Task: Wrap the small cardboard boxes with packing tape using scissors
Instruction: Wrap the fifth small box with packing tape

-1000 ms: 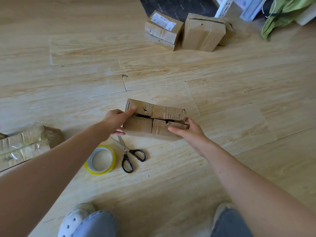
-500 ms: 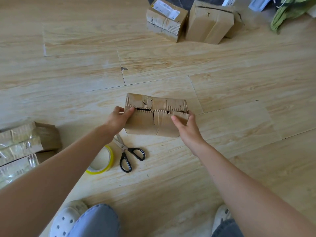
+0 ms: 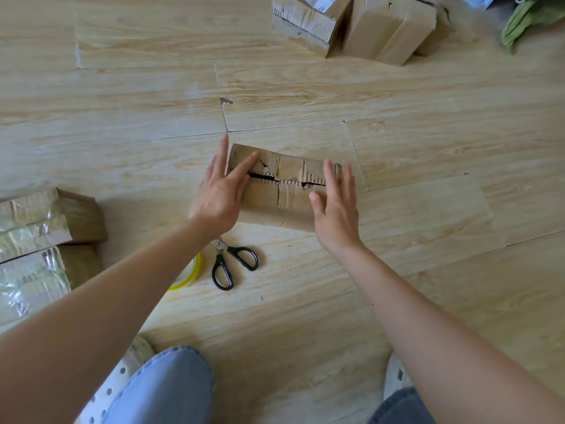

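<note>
A small worn cardboard box [image 3: 287,191] lies on the wooden floor, its torn top flaps meeting along a dark gap. My left hand [image 3: 221,191] lies flat with straight fingers over the box's left end. My right hand [image 3: 336,206] lies flat with straight fingers over its right end. Black-handled scissors [image 3: 234,263] lie on the floor just below the box. A yellow-cored roll of clear packing tape [image 3: 191,275] sits left of the scissors, mostly hidden behind my left forearm.
Two boxes wrapped in shiny tape [image 3: 39,240] sit at the left edge. Two plain cardboard boxes [image 3: 354,22] stand at the top, with green cloth [image 3: 529,19] in the top right corner. My knees and white shoes [image 3: 122,384] fill the bottom.
Both hands have let go of the box ends and now lie flat with fingers straight on its top. The box has settled onto the floor, and my view has tilted down.
</note>
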Motion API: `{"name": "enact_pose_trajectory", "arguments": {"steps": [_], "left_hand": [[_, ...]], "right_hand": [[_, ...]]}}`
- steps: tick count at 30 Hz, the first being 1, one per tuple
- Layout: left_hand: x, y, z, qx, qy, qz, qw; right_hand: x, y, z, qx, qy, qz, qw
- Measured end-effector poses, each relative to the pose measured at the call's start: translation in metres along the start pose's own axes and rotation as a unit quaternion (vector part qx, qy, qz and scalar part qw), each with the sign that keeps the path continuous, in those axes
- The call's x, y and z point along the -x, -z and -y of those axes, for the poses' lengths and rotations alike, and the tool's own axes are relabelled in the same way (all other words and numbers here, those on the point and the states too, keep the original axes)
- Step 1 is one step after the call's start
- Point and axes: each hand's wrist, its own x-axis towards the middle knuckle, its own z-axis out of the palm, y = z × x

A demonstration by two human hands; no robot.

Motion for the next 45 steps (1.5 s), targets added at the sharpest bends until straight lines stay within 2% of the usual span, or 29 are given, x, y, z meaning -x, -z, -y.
{"name": "enact_pose_trajectory", "arguments": {"steps": [4, 9, 16, 20, 26, 28, 29, 31, 32, 34, 36, 39, 42, 45], "left_hand": [[0.003, 0.001, 0.005, -0.114, -0.048, 0.051, 0.991], [-0.002, 0.003, 0.007, -0.166, -0.072, 0.077, 0.98], [-0.003, 0.013, 0.003, -0.108, -0.067, 0.094, 0.987], [0.01, 0.028, 0.01, -0.038, -0.07, 0.064, 0.995], [0.053, 0.042, 0.044, -0.078, -0.039, -0.049, 0.995], [0.07, 0.041, 0.06, -0.095, -0.043, -0.032, 0.994], [0.079, 0.039, 0.068, -0.11, -0.039, 0.01, 0.993], [0.095, 0.035, 0.081, -0.168, -0.009, 0.142, 0.976], [0.101, 0.033, 0.085, -0.208, 0.009, 0.208, 0.956], [0.11, 0.024, 0.09, -0.283, 0.025, 0.285, 0.916], [0.113, 0.016, 0.092, -0.314, 0.023, 0.291, 0.904], [0.115, 0.013, 0.092, -0.297, 0.041, 0.263, 0.917], [0.117, 0.02, 0.091, -0.224, 0.059, 0.221, 0.947], [0.116, 0.035, 0.09, -0.103, 0.085, 0.171, 0.976]], "right_hand": [[0.0, -0.005, -0.007, 0.083, 0.029, 0.03, 0.996], [-0.006, -0.008, -0.011, 0.128, 0.025, 0.038, 0.991], [-0.003, -0.01, 0.002, 0.145, 0.032, -0.024, 0.989], [0.009, -0.017, 0.016, 0.157, 0.097, -0.057, 0.981], [0.039, -0.046, 0.036, 0.151, 0.254, -0.073, 0.953], [0.05, -0.062, 0.039, 0.144, 0.303, -0.044, 0.941], [0.055, -0.07, 0.04, 0.139, 0.313, -0.019, 0.939], [0.065, -0.085, 0.042, 0.121, 0.301, 0.047, 0.945], [0.069, -0.092, 0.044, 0.109, 0.282, 0.081, 0.95], [0.074, -0.106, 0.046, 0.084, 0.232, 0.146, 0.958], [0.076, -0.118, 0.049, 0.061, 0.181, 0.196, 0.962], [0.079, -0.131, 0.055, 0.018, 0.114, 0.248, 0.962], [0.078, -0.137, 0.063, -0.036, 0.057, 0.276, 0.959], [0.072, -0.14, 0.071, -0.073, 0.025, 0.267, 0.961]]}}
